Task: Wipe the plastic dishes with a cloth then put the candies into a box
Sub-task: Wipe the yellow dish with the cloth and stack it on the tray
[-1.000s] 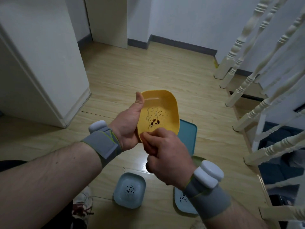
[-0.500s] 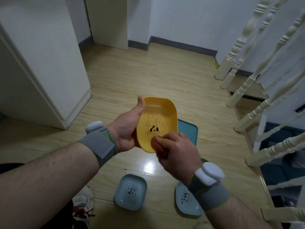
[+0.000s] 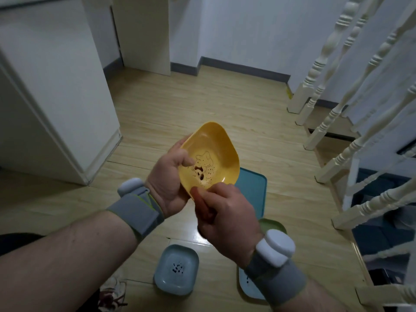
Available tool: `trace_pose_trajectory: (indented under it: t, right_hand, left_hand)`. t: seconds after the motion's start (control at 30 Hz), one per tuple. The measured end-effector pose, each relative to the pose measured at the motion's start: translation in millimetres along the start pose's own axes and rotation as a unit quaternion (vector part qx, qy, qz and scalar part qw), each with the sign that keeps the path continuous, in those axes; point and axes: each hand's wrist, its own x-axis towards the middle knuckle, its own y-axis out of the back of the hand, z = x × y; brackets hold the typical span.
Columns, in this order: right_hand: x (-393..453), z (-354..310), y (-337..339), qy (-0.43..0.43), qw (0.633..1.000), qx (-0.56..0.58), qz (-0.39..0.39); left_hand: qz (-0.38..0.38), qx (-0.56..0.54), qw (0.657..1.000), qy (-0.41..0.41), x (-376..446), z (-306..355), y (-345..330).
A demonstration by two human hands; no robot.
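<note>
A yellow plastic dish [image 3: 216,149] with a printed cartoon and dark specks inside is held up over the floor. My left hand [image 3: 171,176] grips its left rim, thumb hooked inside. My right hand [image 3: 222,212] pinches the near rim from below. On the floor lie a pale blue dish [image 3: 176,270] with dark specks, a second pale blue dish [image 3: 245,287] partly hidden by my right wrist, a green dish [image 3: 273,225] and a teal tray [image 3: 254,190]. No cloth or candies show.
White stair balusters [image 3: 351,122] and wooden steps stand on the right. A white cabinet [image 3: 60,104] rises on the left. A shoe [image 3: 112,291] lies at the lower left. Dark items [image 3: 382,233] sit behind the railing.
The yellow dish has been turned and tilted flatter between my hands. My left thumb moved from the upper edge into the dish. My right hand stays on the near rim.
</note>
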Motion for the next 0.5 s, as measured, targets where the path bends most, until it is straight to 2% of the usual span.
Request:
trace_pose_trajectory:
  t: [0.07,0.17,0.23,0.37,0.5]
  right_hand:
    - [-2.7,13.2,-1.0,0.02,0.998,-0.061,-0.016]
    - [-5.9,25.6,-3.1,0.016,0.996,-0.09,0.008]
    - [-9.6,16.8,-5.3,0.031,0.996,-0.088,0.011]
    - [-16.2,7.3,-7.1,0.046,0.995,-0.078,-0.034]
    - [-8.7,32.3,3.9,-0.001,0.995,-0.098,-0.013]
  left_hand:
    - [-0.015,0.039,0.997,0.063,-0.8,9.9,5.5]
    - [-0.017,0.046,0.989,0.14,-0.4,16.9,3.6]
    - [-0.013,0.047,0.987,0.156,-0.1,18.9,2.8]
    - [-0.027,0.089,0.982,0.166,-0.4,25.1,8.5]
    - [-0.027,0.114,0.977,0.178,-1.1,32.4,7.0]
